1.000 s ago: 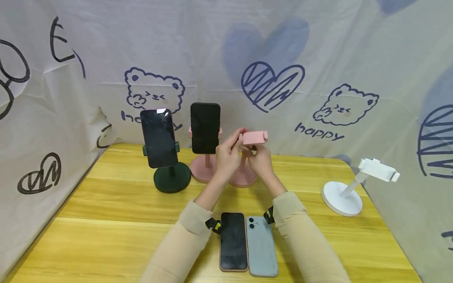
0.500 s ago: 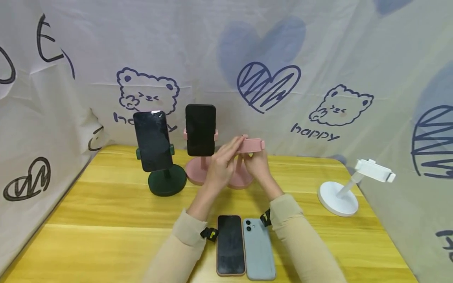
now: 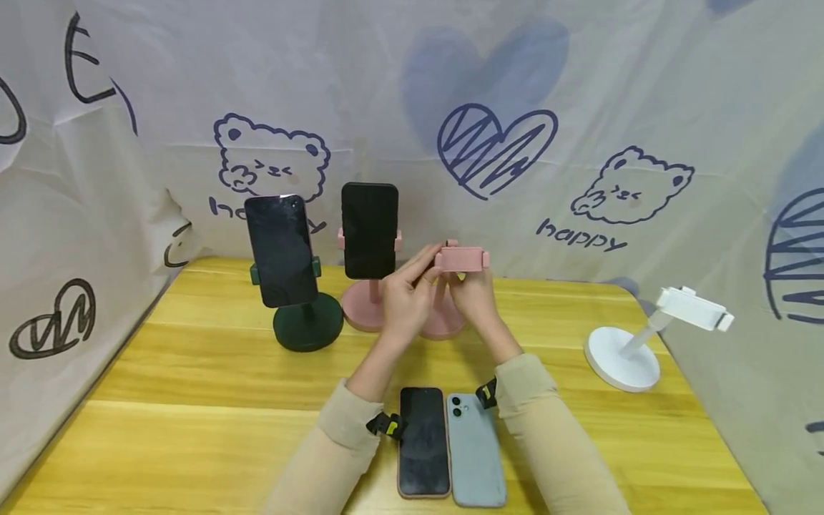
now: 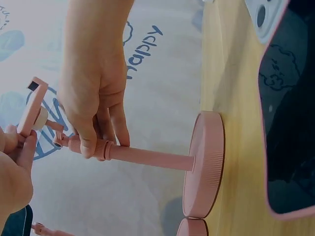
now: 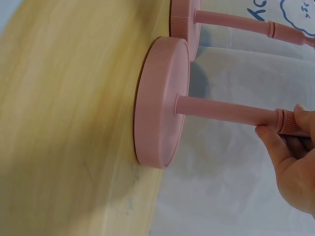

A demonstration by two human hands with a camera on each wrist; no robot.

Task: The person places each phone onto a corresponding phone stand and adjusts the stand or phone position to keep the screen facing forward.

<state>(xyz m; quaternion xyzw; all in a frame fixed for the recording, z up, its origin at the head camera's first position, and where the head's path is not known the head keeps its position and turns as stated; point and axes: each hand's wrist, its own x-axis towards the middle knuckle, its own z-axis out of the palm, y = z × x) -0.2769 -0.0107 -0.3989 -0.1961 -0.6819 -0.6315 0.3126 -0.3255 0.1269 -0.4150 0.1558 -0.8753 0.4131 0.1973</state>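
Note:
A pink phone stand (image 3: 462, 260) without a phone stands upright at the back middle of the table. My left hand (image 3: 407, 295) pinches the edge of its clamp head, seen in the left wrist view as a tilted bracket (image 4: 32, 107) on a short hinge. My right hand (image 3: 475, 295) grips the ribbed collar of the post (image 5: 229, 110), thumb and fingers around it. The round pink base (image 5: 160, 105) sits flat on the table. Beside it, a second pink stand (image 3: 362, 306) holds a black phone (image 3: 370, 230) upright.
Left of these, a dark green stand (image 3: 307, 323) bears another black phone (image 3: 282, 250). A white stand (image 3: 623, 359) without a phone is at the right. Between my forearms lie a dark phone, screen up (image 3: 423, 443), and a pale blue phone, back up (image 3: 476, 450). A printed cloth hangs behind.
The pink clamp head has turned from a slant to nearly level, and its rear piece now shows above it. Both hands stay on the same stand. The head view has shifted slightly.

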